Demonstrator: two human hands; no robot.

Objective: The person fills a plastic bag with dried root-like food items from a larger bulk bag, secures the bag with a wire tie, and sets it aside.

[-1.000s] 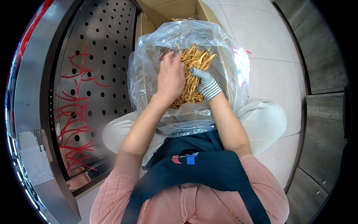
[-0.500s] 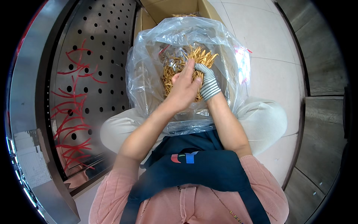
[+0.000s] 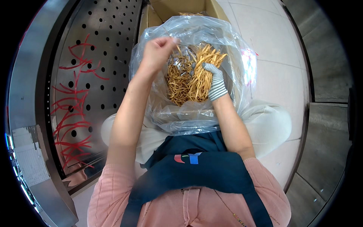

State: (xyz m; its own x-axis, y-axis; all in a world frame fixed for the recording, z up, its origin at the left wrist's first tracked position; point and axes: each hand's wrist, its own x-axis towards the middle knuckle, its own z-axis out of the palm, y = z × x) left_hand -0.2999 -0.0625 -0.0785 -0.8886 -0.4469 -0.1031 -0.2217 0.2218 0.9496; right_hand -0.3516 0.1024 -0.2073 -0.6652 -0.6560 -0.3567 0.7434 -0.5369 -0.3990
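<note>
In the head view, the left hand [image 3: 158, 52] has moved since half a second ago: it then lay across the front of the strips, beside the other hand, and it is now up and to the left, over the upper left part of the plastic bag [image 3: 185, 125]. The right hand [image 3: 215, 77] stays in nearly the same place, and the bundle of yellow strips [image 3: 204, 73] now shows much more fully.

The left hand is bare, its fingers curled and the gap to the thumb narrow; I cannot tell whether they pinch a strip. The right hand wears a striped glove [image 3: 217, 90] and grips the bundle, thumb in front and grey fingertips at its left side. The bundle stands over the bag's open mouth, strips fanning out at the top. Just left of it, loose strips [image 3: 178, 85] lie inside the bag.

Beyond the bag is a cardboard box [image 3: 162, 11]. The person sits with pale trousers [image 3: 268, 117] on either side of the bag and wears a dark apron [image 3: 211, 170]. To the left, red strings [image 3: 77, 100] lie on a metal panel with holes [image 3: 117, 56].
</note>
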